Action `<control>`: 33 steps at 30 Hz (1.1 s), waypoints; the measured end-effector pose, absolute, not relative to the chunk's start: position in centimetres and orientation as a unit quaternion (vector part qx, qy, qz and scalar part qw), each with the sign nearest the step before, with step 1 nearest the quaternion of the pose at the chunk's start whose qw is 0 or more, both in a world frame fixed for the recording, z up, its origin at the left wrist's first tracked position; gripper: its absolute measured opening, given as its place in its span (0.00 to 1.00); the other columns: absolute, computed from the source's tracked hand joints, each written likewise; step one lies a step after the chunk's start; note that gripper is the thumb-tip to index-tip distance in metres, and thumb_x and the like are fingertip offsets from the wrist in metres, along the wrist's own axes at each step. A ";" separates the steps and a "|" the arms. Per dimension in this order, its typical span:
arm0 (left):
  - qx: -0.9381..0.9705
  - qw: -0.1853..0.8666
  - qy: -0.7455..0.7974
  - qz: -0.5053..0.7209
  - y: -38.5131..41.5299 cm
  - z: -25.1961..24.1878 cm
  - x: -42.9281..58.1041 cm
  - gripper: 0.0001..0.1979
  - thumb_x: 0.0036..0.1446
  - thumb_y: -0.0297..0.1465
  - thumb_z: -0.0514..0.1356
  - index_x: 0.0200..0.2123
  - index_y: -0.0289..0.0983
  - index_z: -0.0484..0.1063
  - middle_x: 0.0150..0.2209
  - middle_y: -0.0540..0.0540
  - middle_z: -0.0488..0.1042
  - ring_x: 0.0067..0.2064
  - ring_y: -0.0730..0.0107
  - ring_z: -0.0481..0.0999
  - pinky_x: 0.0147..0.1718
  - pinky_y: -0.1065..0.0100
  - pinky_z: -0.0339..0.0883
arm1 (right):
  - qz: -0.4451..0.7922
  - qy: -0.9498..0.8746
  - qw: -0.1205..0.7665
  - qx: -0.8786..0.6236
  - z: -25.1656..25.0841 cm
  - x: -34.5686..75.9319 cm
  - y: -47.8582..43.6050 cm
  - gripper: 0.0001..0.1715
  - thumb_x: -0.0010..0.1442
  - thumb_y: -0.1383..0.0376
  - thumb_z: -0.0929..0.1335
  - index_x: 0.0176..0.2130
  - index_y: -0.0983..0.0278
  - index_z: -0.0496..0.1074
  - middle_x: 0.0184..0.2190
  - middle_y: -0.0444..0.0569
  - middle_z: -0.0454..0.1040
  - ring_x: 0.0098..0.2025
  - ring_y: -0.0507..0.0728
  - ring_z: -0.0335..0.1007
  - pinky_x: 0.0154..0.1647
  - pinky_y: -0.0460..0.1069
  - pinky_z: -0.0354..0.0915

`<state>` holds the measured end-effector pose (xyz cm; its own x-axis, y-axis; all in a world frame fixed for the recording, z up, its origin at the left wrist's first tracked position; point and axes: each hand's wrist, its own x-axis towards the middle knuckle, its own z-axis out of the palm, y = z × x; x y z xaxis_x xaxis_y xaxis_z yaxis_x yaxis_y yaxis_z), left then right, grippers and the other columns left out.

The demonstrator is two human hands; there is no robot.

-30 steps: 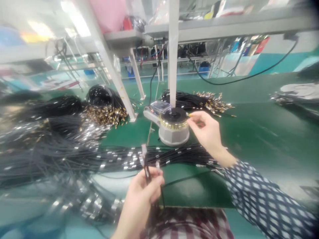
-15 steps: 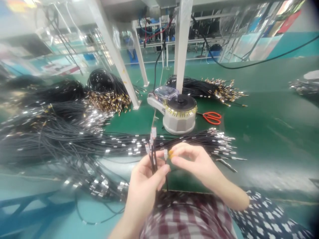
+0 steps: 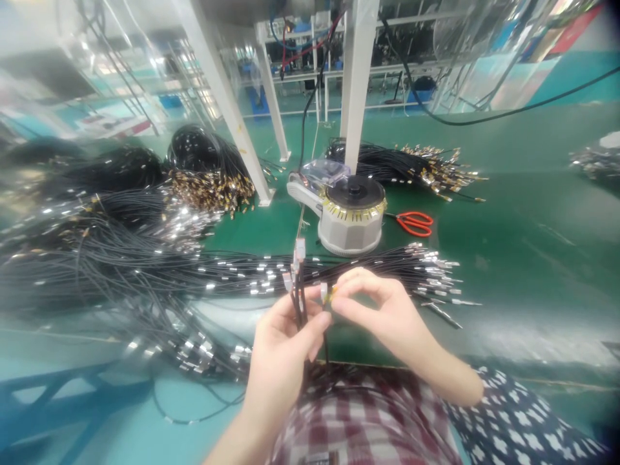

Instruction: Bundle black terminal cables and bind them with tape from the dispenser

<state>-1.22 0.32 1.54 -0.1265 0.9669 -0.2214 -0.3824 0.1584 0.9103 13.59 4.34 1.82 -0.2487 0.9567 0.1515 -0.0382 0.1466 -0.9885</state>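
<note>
My left hand (image 3: 285, 342) is closed around several black cables (image 3: 301, 303) with pale connectors at their upper ends. One more cable (image 3: 325, 342) is pinched between its thumb and forefinger, a white connector (image 3: 324, 292) on top. Just right of that connector, my right hand (image 3: 371, 297) pinches a small piece of yellow tape (image 3: 332, 294) between thumb and forefinger. The tape seems to touch the cable just below the connector, though fingertips hide part of it. Beyond the hands stands a round tape dispenser (image 3: 349, 226), yellow tabs (image 3: 356, 212) sticking out around its rim.
Red-handled scissors (image 3: 414, 224) lie right of the dispenser on the green tabletop (image 3: 508, 232). A long bundle of black cables (image 3: 237, 271) crosses behind my hands. More cable bundles (image 3: 208, 165) are heaped left, another (image 3: 402, 169) behind the dispenser. White posts (image 3: 358, 84) rise at the back.
The yellow tape in my right fingers has come slightly closer against the cable under the connector. My left hand keeps its hold on the cables. The whole view has shifted a little.
</note>
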 end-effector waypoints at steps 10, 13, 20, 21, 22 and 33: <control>0.302 0.591 0.481 0.573 0.4 1.5 -1.2 0.12 0.47 0.26 0.70 0.37 0.39 0.79 0.25 0.53 0.69 0.18 0.87 0.61 0.16 0.80 0.53 | 0.496 -0.615 0.466 -0.399 2.2 13.7 4.2 0.05 0.53 0.69 0.72 0.26 0.63 0.75 0.29 0.45 0.71 0.35 0.54 0.68 0.41 0.51 0.63; 0.308 0.591 0.478 0.572 0.3 1.4 -1.2 0.12 0.47 0.26 0.70 0.38 0.39 0.79 0.26 0.53 0.69 0.18 0.87 0.61 0.16 0.80 0.53 | 0.485 -0.619 0.466 -0.405 2.3 13.6 4.2 0.05 0.53 0.68 0.72 0.26 0.62 0.75 0.29 0.45 0.71 0.35 0.54 0.68 0.40 0.51 0.63; 0.311 0.589 0.479 0.572 0.2 1.4 -1.2 0.12 0.47 0.26 0.70 0.38 0.38 0.79 0.26 0.52 0.70 0.18 0.86 0.60 0.15 0.79 0.53 | 0.467 -0.620 0.471 -0.418 2.2 13.4 4.2 0.06 0.53 0.69 0.72 0.25 0.62 0.74 0.28 0.44 0.70 0.34 0.54 0.68 0.41 0.52 0.63; 0.311 0.589 0.480 0.571 0.2 1.5 -1.2 0.12 0.47 0.25 0.70 0.38 0.38 0.79 0.26 0.52 0.70 0.18 0.86 0.60 0.15 0.79 0.53 | 0.468 -0.619 0.472 -0.418 2.2 13.4 4.2 0.06 0.53 0.69 0.72 0.25 0.62 0.74 0.28 0.45 0.71 0.34 0.54 0.68 0.41 0.52 0.63; 0.311 0.589 0.481 0.571 0.2 1.5 -1.2 0.12 0.48 0.25 0.70 0.38 0.39 0.79 0.26 0.52 0.70 0.18 0.86 0.60 0.15 0.79 0.53 | 0.470 -0.618 0.474 -0.417 2.1 13.4 4.2 0.06 0.53 0.69 0.72 0.25 0.62 0.74 0.28 0.45 0.71 0.34 0.55 0.68 0.40 0.51 0.63; 0.297 0.570 0.499 0.581 0.1 2.1 -0.6 0.11 0.47 0.28 0.70 0.37 0.36 0.76 0.26 0.51 0.71 0.18 0.86 0.58 0.15 0.79 0.49 | 0.454 -0.609 0.494 -0.424 2.0 12.7 3.8 0.07 0.53 0.71 0.71 0.25 0.63 0.72 0.28 0.45 0.71 0.34 0.54 0.69 0.41 0.51 0.65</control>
